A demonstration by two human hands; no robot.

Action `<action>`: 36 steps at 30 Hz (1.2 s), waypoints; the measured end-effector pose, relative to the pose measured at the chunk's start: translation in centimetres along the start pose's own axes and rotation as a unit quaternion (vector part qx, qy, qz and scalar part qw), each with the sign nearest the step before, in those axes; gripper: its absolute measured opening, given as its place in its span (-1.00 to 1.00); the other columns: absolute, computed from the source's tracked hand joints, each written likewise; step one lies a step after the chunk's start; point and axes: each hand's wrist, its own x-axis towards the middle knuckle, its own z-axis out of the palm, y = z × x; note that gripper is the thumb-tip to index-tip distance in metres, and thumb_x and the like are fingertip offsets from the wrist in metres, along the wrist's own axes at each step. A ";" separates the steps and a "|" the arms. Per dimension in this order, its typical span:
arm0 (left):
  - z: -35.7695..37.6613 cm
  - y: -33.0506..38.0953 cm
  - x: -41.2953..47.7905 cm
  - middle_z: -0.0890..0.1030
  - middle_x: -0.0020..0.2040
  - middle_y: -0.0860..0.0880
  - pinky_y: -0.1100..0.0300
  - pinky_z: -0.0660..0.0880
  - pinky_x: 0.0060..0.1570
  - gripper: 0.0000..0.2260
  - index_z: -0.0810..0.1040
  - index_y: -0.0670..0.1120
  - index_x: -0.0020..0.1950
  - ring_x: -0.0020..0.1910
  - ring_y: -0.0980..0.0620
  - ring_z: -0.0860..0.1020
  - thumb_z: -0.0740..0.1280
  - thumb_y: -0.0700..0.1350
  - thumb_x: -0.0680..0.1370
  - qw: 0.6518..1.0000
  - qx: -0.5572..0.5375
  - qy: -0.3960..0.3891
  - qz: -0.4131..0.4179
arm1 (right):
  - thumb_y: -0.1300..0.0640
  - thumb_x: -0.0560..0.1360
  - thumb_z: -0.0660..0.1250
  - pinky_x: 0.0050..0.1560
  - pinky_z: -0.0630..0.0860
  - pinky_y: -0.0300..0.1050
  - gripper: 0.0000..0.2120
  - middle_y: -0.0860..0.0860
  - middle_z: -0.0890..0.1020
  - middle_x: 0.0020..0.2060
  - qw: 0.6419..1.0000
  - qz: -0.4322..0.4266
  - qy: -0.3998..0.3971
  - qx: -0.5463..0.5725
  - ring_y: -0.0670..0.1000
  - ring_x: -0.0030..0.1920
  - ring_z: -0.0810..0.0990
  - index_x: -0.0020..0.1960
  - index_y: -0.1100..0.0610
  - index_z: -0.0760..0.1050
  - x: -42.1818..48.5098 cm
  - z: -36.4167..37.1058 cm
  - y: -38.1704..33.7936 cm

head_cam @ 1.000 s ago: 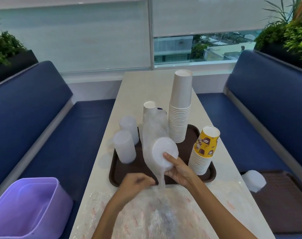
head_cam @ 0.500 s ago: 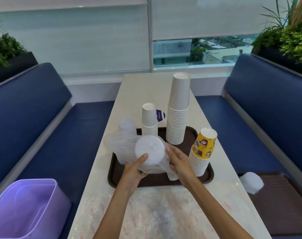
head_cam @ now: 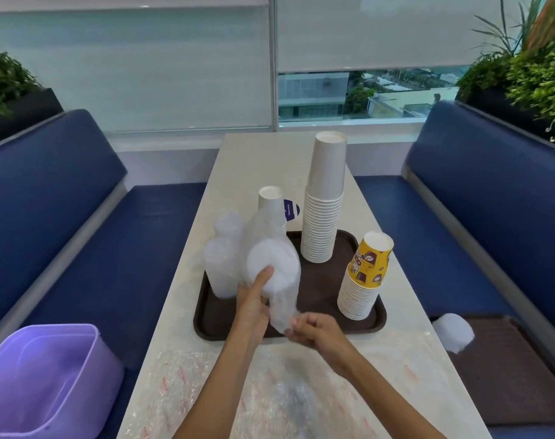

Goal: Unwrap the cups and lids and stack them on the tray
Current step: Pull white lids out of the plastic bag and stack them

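Lids point(head_cam: 271, 269), one sleeve of them, are being held tilted over the near left part of the tray point(head_cam: 320, 289), their round end facing me. I cannot tell whether the far end is touching the tray.

My hands are swapping jobs. A second ago my right hand was cradling the sleeve while my left was tugging the loose tail. Half a second ago both were cupping it level. Now my left hand point(head_cam: 252, 301) is gripping the sleeve from below, thumb pressing on the round end. My right hand point(head_cam: 315, 331) is curling shut on the twisted tail of the wrap point(head_cam: 281, 318), pinching it just below the lids.

To my eye the wrap is not giving way yet: the film is still clouding the whole stack. I am judging that the new hold is setting up a pull on the tail, with my left hand bracing the lids.

Two bare lid stacks point(head_cam: 220, 270) are standing at the tray's left edge, with cups point(head_cam: 323, 217) further back. One more stack of lids point(head_cam: 453, 332) is waiting well off to the right. Spent film point(head_cam: 270, 391) is lying on the table near me, and the bin point(head_cam: 41, 375) is sitting at my left.
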 end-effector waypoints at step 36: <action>2.2 1.4 -0.6 0.46 0.28 -0.03 -0.05 0.39 0.31 -0.25 0.27 -0.07 0.44 0.28 -0.12 0.46 0.42 0.20 0.36 0.970 0.212 0.119 -0.007 | 0.06 0.54 0.26 -0.15 0.58 -0.31 -0.71 -0.06 0.59 0.06 0.982 -0.130 0.108 0.085 -0.10 0.04 0.59 0.25 0.01 0.38 2.5 3.5 -3.8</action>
